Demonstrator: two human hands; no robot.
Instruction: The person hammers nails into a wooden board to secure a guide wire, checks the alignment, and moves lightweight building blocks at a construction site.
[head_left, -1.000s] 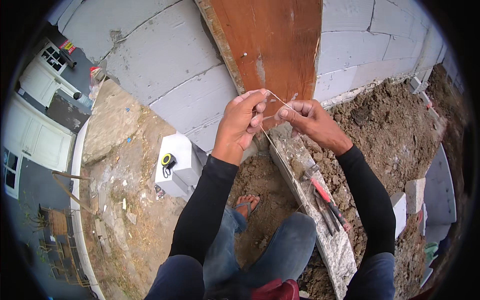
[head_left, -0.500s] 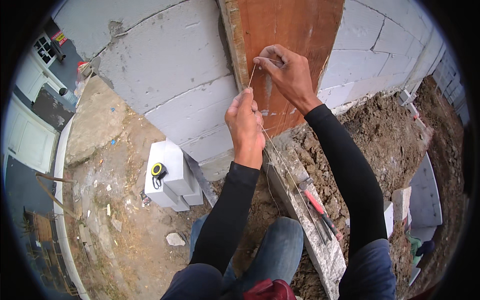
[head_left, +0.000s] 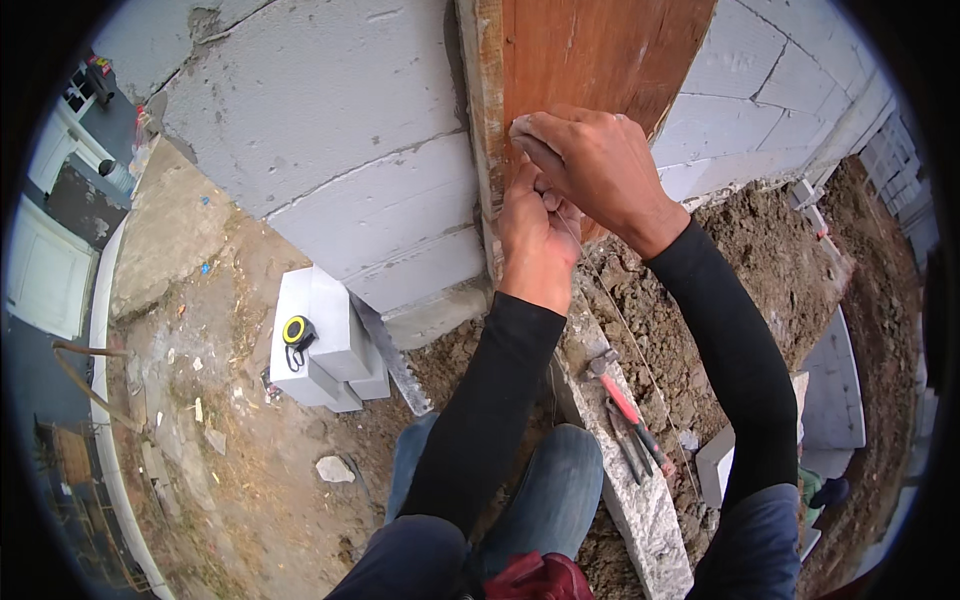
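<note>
Head view: a red-brown wooden panel [head_left: 595, 60], its rough edge just left of the left hand [head_left: 540, 240]; open, lumpy brown soil [head_left: 765, 250] spreads rightward. That hand curls around thin pale string [head_left: 622, 318] trailing downward; the right hand [head_left: 600, 165] pinches tight, apparently on it too.

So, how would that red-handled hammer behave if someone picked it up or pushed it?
The hammer would probably feel head-heavy, its metal head sitting at one end of a slim handle. That head juts sideways, so it likely wouldn't roll far. A sideways push might send it off the narrow concrete beam.
</note>
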